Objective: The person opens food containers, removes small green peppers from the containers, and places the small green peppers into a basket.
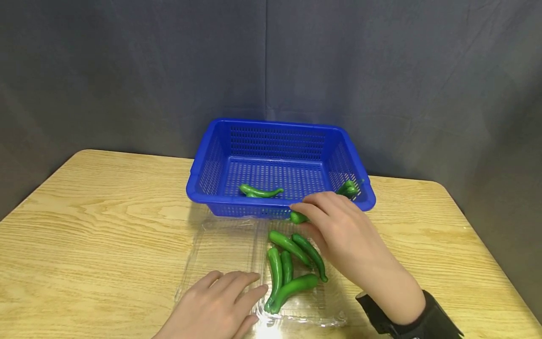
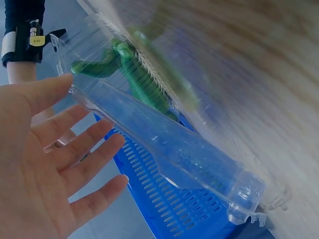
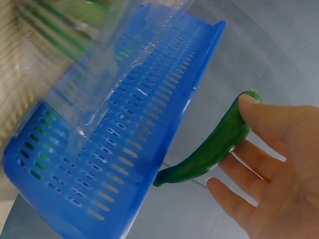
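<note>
Five long, glossy green peppers (image 1: 275, 268) are what I count in the head view, loose in the right half of a clear plastic hinged container (image 1: 226, 249) spread out on a light wood-grain surface (image 1: 106, 212). Just beyond it I note a rectangular blue plastic basket (image 1: 201, 188) with slotted walls, holding further green peppers (image 1: 263, 193) near its front wall and its right front corner. My right hand (image 1: 343, 230), below it a black wrist strap (image 1: 436, 315), pinches one more green pepper (image 1: 298, 217) above the container's far end, by the basket's rim. My left hand (image 1: 216, 301) has its fingers apart at the container's near middle and holds nothing; I cannot tell whether it touches the plastic. A dark grey cloth backdrop (image 1: 127, 80) hangs behind.

In the left wrist view I confirm that hand's fingers spread beside the container's edge. Peppers show through the clear plastic, the basket beyond.

In the right wrist view I record the held pepper clamped between thumb and fingers, dark green and curved, its narrow tip towards the basket's rim; contact there I cannot tell.
</note>
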Available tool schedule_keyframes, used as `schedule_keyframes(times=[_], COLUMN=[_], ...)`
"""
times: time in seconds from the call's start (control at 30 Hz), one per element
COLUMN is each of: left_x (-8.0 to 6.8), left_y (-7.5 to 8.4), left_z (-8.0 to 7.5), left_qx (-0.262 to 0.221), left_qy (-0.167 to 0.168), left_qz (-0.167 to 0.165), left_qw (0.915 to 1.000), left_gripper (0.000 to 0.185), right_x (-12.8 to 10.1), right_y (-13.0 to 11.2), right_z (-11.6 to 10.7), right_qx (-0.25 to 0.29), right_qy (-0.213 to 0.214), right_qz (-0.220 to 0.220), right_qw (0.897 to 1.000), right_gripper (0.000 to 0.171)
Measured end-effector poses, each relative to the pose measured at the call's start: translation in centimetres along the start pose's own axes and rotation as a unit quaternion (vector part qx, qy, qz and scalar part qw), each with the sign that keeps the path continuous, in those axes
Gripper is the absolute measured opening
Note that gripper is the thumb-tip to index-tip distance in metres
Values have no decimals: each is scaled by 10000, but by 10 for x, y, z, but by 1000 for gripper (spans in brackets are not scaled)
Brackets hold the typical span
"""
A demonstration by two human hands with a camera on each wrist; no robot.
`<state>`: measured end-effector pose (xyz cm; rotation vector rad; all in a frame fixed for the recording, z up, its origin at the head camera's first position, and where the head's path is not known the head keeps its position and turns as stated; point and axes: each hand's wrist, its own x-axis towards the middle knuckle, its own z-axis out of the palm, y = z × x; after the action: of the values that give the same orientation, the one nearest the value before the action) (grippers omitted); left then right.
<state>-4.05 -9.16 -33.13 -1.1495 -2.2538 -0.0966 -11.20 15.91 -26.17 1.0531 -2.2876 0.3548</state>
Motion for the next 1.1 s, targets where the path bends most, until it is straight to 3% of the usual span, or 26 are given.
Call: schedule_keyframes(times=[0.3,0.63,1.1], left_x=[0,0,0], left_y=[0,-1,-1], left_z=[0,2,2], left_qx=[137,300,281], left_qy=[59,114,166], left_qz=[94,212,195], left_qw=[9998,9993,9993], left_gripper=[36,36,36], right_x=[-2,-3,-7], right_y=[8,17,28], right_z=[3,5,10], right_qx=[-117,-305,-277], right_qy=[-193,17,-52], right_qz=[229,628,722], right_qw=[9995,9976,9970], right_gripper=[30,32,31])
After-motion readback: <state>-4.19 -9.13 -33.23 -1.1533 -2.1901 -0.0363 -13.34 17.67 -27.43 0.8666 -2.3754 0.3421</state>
